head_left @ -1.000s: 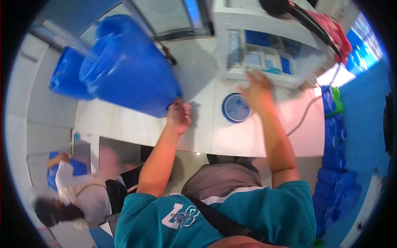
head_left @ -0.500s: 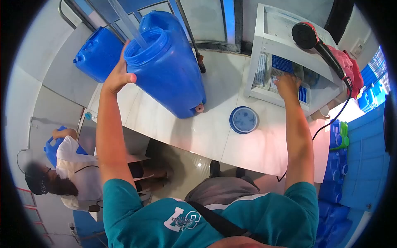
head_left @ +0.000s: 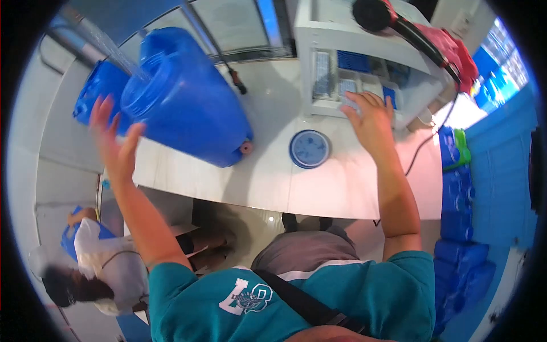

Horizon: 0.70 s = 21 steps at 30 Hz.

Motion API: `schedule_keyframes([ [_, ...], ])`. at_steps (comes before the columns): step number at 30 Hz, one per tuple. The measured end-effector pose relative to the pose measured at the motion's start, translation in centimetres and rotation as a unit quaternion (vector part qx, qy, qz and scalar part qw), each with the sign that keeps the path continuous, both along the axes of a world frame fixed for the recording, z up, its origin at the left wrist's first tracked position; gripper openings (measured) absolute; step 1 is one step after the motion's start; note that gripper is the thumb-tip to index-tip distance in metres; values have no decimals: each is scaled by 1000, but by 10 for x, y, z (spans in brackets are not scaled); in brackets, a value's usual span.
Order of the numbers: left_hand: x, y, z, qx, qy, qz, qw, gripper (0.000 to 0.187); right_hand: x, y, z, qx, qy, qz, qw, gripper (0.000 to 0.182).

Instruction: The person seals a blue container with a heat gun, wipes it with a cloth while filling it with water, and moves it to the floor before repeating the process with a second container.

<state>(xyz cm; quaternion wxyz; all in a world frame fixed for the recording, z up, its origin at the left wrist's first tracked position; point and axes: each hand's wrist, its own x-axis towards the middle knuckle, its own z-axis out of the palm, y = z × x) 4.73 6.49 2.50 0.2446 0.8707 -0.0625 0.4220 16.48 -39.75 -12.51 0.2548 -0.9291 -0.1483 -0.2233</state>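
A large blue jug [head_left: 194, 102] stands on the white counter with its wide mouth open, and a stream of water runs into it from the upper left. My left hand [head_left: 117, 142] is beside the jug's mouth, blurred, fingers spread and holding nothing. In front of the white cabinet [head_left: 370, 34], my right hand [head_left: 369, 114] has its fingers bent near the small trays; something small and pale shows at the fingertips, too unclear to name. Between jug and cabinet lies a round blue lid [head_left: 309, 149].
Another blue jug [head_left: 99, 94] stands at the left. A black heat gun [head_left: 421, 40] with a cord and a red cloth [head_left: 456, 51] rest on the cabinet. A co-worker [head_left: 108, 256] holds a blue container at the lower left. Blue jugs are stacked at right.
My left hand has let go of the jug's rim and dropped away from it. My right hand has drawn back out of the cabinet's trays. The whole view has shifted.
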Motion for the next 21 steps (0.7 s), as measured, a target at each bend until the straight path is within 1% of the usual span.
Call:
schedule_keyframes([
  [1,-18,-7,-22,-98,-69,-33,992,70,-11,3,7,-2,6,-16,1000,36],
  [2,-30,-10,-45,-196,-136,-59,969,56,-21,9,13,1,-28,8,1000,36],
  [3,-31,-33,-60,-223,-68,-188,954,51,-31,18,20,2,-62,38,997,37],
  [4,-34,-72,-76,-245,1,-308,919,47,-41,28,28,-1,-57,39,998,37],
  [5,-32,-110,-94,-333,118,-343,870,54,-51,39,36,5,-92,72,993,39],
  [6,-22,-144,-104,-362,200,-365,834,60,-61,50,43,13,-126,107,986,40],
  [7,-14,-167,-117,-376,231,-375,815,66,-72,60,47,11,-124,114,986,40],
  [8,-8,-183,-123,-388,255,-378,801,65,-82,68,51,8,-112,142,983,43],
  [9,-5,-199,-130,-470,260,-365,760,50,-89,73,53,5,-101,169,980,46],
  [10,-2,-200,-131,-471,259,-364,761,50,-94,76,53,4,-100,171,980,46],
  [12,0,-204,-132,-500,343,-319,728,32,-100,78,53,34,-93,170,981,47],
  [13,0,-211,-125,-530,340,-277,726,23,-98,74,48,33,-93,168,981,47],
  [14,1,-212,-129,-530,340,-279,724,23,-93,69,41,196,69,189,960,41],
  [15,0,-214,-135,-523,330,-285,732,23,-90,65,35,351,227,198,887,35],
  [16,-1,-215,-142,-516,320,-291,739,23,-88,64,31,351,230,195,887,35],
  [18,-2,-222,-149,-523,322,-290,733,22,-82,62,26,335,238,253,876,23],
  [19,-3,-225,-149,-530,320,-290,730,22,-77,61,20,337,238,250,876,23],
  [20,-5,-227,-146,-529,321,-291,729,22,-72,60,12,361,227,239,872,19],
  [21,-8,-230,-133,-577,321,-321,679,18,-68,59,9,383,215,229,869,17],
])
